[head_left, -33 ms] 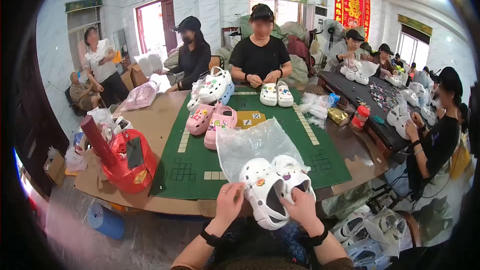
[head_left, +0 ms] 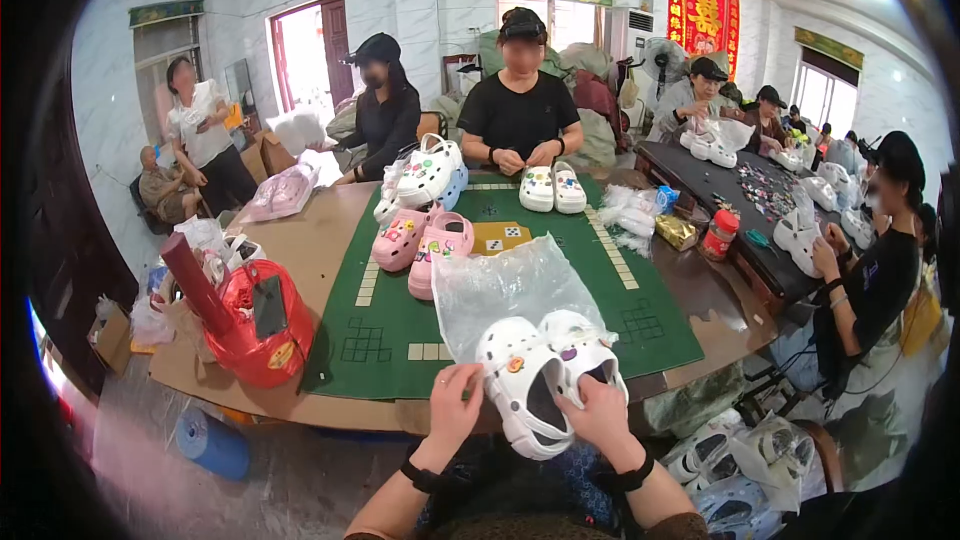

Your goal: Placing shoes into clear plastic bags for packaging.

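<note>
A pair of white clogs [head_left: 525, 365] with small charms hangs over the near table edge, toes pointing away from me. My right hand [head_left: 602, 412] grips the pair from the heel end, its fingers partly hidden in the right clog's opening. Under and beyond the toes lies a clear plastic bag [head_left: 510, 285], its far end spread on the green mat. At the left clog's side, my left hand [head_left: 457, 405] is closed with its fingertips on the near left edge of the bag. Whether the toes are inside the bag is hard to tell.
On the green mat [head_left: 360, 355] stand pink clogs [head_left: 440, 252], a stack of white and blue clogs [head_left: 432, 175] and another white pair [head_left: 553, 190]. A red bag [head_left: 265, 340] with a phone sits left. Bagged clogs [head_left: 735, 465] lie low at right. Co-workers sit around the tables.
</note>
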`<act>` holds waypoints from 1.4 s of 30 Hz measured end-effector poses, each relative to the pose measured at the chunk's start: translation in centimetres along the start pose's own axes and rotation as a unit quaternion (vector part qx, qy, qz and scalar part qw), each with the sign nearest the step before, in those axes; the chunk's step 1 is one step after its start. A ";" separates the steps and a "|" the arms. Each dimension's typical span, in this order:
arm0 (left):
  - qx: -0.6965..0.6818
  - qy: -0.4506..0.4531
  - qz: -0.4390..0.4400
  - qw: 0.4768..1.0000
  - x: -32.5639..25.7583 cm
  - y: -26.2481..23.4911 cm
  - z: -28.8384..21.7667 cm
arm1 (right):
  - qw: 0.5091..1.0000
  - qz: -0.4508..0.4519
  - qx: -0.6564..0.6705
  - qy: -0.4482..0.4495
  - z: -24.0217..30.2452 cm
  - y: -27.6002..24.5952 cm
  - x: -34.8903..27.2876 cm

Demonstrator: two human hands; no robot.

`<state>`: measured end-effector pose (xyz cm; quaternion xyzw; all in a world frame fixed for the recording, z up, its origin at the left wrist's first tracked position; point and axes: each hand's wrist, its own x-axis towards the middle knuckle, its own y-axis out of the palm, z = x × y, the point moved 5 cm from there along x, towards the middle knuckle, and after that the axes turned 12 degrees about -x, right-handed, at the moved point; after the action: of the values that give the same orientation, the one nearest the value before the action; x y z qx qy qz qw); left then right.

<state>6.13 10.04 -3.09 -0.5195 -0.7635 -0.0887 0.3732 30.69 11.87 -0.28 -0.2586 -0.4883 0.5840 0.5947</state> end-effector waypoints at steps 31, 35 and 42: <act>0.061 -0.107 0.288 0.950 -3.3 -0.2 2.5 | 0.930 -0.094 0.355 0.015 -10.5 11.1 7.8; 0.005 -0.106 0.249 0.963 -2.5 -0.2 2.1 | 0.882 -0.091 0.457 0.065 -11.2 11.8 7.5; -0.196 -0.139 0.147 0.960 -0.1 -0.3 4.1 | 0.805 -0.094 0.555 0.185 -8.9 9.4 7.0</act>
<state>3.99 11.99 -5.94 -0.6959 -0.6911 -0.1074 0.1631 33.26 22.57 -10.09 0.0596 0.0166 0.6373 0.7681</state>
